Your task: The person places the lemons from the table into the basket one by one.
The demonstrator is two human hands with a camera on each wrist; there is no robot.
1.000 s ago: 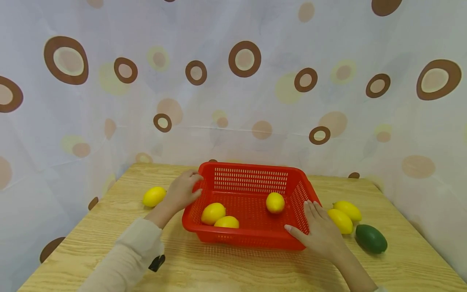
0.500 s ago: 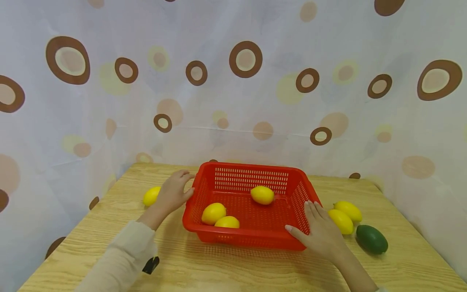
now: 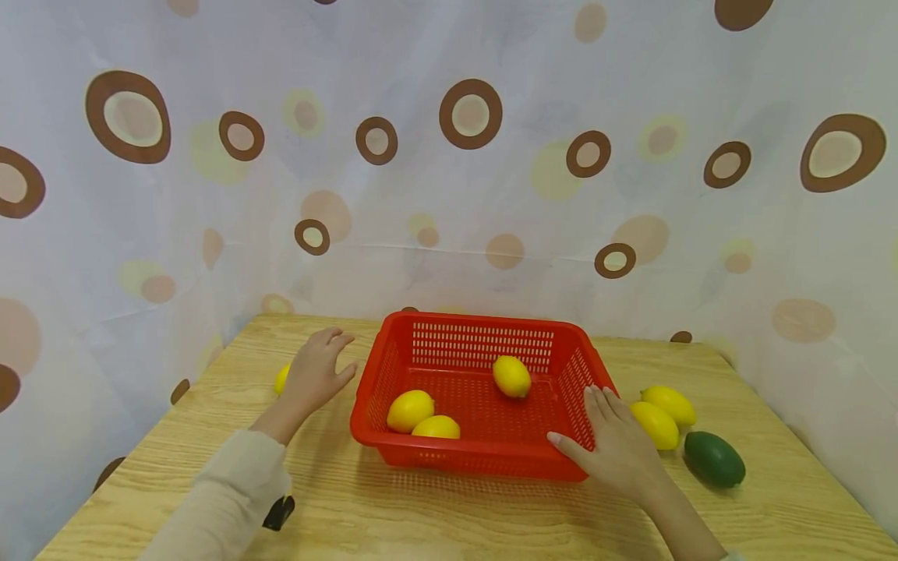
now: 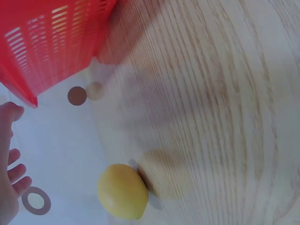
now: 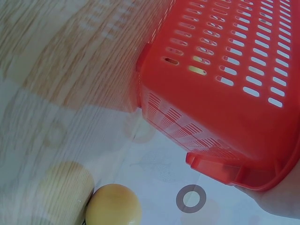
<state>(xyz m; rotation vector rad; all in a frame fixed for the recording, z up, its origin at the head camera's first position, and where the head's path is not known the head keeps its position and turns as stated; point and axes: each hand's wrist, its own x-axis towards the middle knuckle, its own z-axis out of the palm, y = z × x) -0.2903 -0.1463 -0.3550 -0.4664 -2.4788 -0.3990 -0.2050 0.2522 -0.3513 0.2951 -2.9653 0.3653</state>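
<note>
A red plastic basket [image 3: 484, 458] with slotted walls stands on the table, holding a lemon [image 3: 410, 411] and another lemon [image 3: 436, 427] at the front left, and a third lemon [image 3: 512, 376] towards the back right. My left hand [image 3: 313, 374] hovers left of the basket, fingers apart and nothing in them. Beyond it, partly hidden, lies one more lemon [image 3: 282, 379]; the left wrist view shows this lemon [image 4: 123, 192] whole, apart from the hand. My right hand [image 3: 617, 448] rests on the basket's right front rim, fingers extended and thumb spread over the inside.
Right of the basket, two lemons [image 3: 655, 426] lie side by side, near a dark green oval fruit [image 3: 714, 460]. Behind the wooden table [image 3: 435, 522] hangs a patterned curtain [image 3: 421, 187]. A small black object [image 3: 279, 513] shows beside the left sleeve.
My left hand has drawn left, from the basket's left rim towards the lemon outside. The back-right lemon has rolled left and turned. My right hand has stayed in place.
</note>
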